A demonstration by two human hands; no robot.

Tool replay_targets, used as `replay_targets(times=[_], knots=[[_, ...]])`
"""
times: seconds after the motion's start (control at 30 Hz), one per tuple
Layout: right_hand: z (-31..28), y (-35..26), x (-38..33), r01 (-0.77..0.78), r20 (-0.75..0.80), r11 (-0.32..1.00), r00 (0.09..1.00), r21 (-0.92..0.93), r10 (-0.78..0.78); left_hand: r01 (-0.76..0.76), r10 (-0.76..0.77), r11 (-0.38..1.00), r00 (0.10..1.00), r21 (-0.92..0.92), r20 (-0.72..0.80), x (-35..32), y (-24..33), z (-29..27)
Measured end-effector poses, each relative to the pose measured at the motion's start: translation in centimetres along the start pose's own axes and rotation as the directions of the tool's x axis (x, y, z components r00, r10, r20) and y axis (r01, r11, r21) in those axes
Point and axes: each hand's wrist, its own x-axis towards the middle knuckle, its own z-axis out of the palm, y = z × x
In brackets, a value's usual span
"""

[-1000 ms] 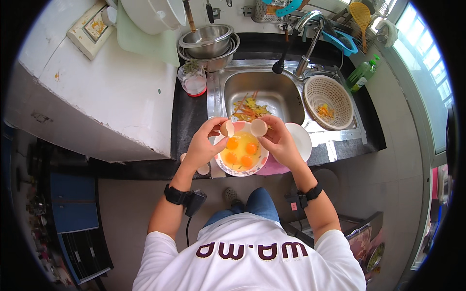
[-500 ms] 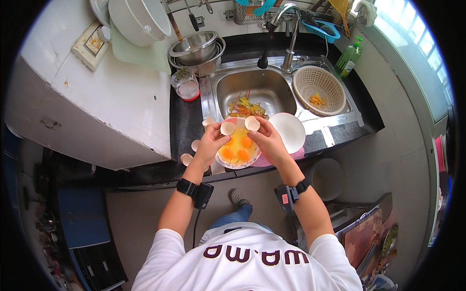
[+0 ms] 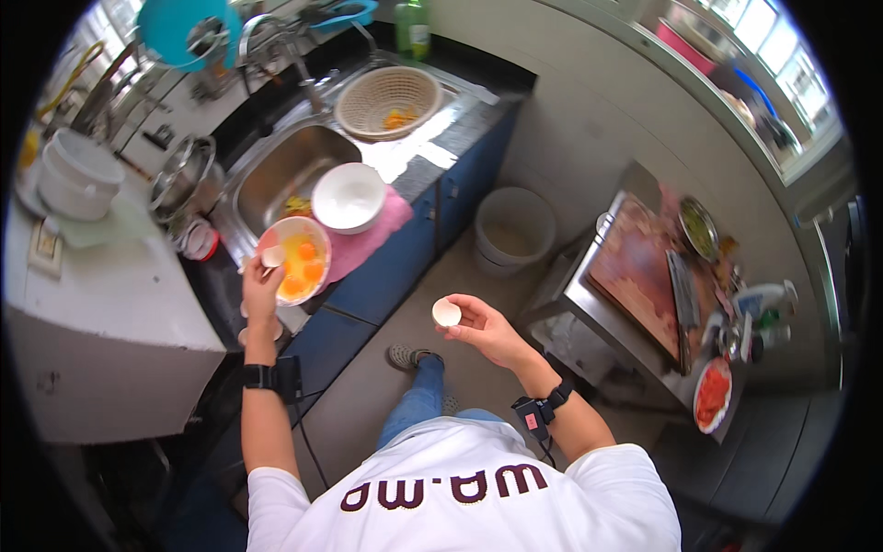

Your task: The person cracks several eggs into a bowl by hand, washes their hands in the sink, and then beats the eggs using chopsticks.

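My left hand [image 3: 261, 287] pinches a half eggshell [image 3: 272, 257] at the left edge of a patterned bowl [image 3: 323, 241]. Several orange yolks in clear egg white [image 3: 296, 267] lie in that bowl, on the counter's front edge. Well off to the right, above the floor, my right hand [image 3: 494, 333] grips another half eggshell [image 3: 447, 313] between thumb and fingers. A white bowl [image 3: 349, 201] sits just behind the egg bowl, partly over a pink cloth [image 3: 390, 224].
The steel sink [image 3: 313, 147] holds vegetable peelings [image 3: 297, 207]; a beige strainer basket [image 3: 359, 120] is beside it. On the floor stands a pale bucket [image 3: 515, 225]. At right, a steel table bears a cutting board [image 3: 635, 271], a cleaver [image 3: 682, 290] and a dish of red pieces [image 3: 712, 396].
The view has swung to the right. My right hand has left the egg bowl and moved out over the floor with its eggshell. My left hand stays by the bowl, holding its shell.
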Motion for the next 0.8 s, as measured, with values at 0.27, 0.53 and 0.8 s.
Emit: replay_targets(times=[0.27,0.53,0.8], knots=[[-11.1,16.9,-25.9,-0.133,-0.757,0.985,0.631,0.108,0.169,0.164,-0.161,0.986,0.985,-0.037,0.067,-0.4,-1.1,0.0],[-16.7,22.8,-35.1,-0.132,-0.972,0.964,-0.075,0.233,0.224,0.178,-0.174,0.983,0.979,-0.033,0.109,-0.7,0.9,2.2],[-20.0,22.4,-25.0,-0.521,-0.817,0.851,0.465,0.058,0.34,0.194,-0.193,0.976,0.981,-0.095,0.019,-1.8,1.8,-0.1]])
